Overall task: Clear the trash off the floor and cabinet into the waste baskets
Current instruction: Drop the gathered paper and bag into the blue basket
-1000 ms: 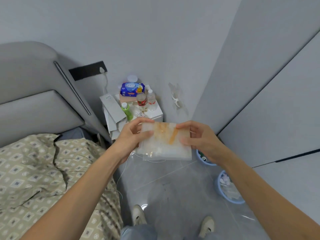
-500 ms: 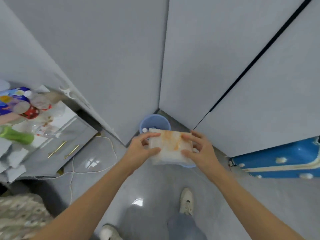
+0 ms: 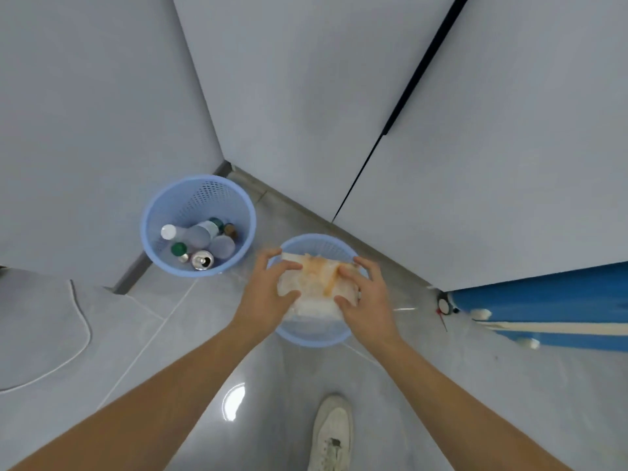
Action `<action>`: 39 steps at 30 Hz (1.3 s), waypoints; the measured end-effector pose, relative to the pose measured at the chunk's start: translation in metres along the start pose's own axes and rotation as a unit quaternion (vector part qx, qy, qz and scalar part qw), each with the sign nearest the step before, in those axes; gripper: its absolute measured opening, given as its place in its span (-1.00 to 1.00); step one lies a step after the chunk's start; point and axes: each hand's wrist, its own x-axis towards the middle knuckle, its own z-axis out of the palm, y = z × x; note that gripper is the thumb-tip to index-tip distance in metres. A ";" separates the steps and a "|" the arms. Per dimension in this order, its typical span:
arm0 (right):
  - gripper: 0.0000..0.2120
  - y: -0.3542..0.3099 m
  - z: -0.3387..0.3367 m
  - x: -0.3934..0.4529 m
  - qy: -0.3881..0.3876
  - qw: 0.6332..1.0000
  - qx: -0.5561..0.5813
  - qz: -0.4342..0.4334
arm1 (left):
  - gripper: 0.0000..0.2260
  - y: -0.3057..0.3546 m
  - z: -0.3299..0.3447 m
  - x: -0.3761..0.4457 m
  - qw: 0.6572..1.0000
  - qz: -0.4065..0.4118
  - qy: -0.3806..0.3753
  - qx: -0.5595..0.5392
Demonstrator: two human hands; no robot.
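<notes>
1. My one view comes from the camera on my head, looking steeply down past my forearms.
2. It faces a room corner, where two blue waste baskets (image 3: 198, 226) stand on the tiled floor (image 3: 441, 385).
3. My shoe (image 3: 331, 433) sits at the bottom edge, close beneath the lens.

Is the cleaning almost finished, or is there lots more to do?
Some is done: the far basket already holds bottles and a can. Right now the left hand and right hand hold a stained plastic bag over the near basket, not dropped yet. The cabinet is out of view.
</notes>
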 end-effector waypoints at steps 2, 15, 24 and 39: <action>-0.54 0.032 0.023 0.016 -0.019 0.999 -0.042 -0.013 | -0.62 -0.034 0.020 0.012 1.000 0.012 -0.006 0.027; -0.54 0.088 0.084 0.059 -0.118 0.912 -0.389 -0.049 | -0.61 -0.072 0.086 0.054 0.894 0.037 -0.052 0.443; -0.60 0.106 0.114 0.073 -0.147 0.911 -0.384 -0.003 | -0.50 -0.087 0.119 0.068 0.886 -0.026 -0.108 0.450; -0.54 0.042 0.072 0.053 -0.108 0.930 -0.351 -0.010 | -0.63 -0.050 0.070 0.033 0.919 0.068 -0.062 0.383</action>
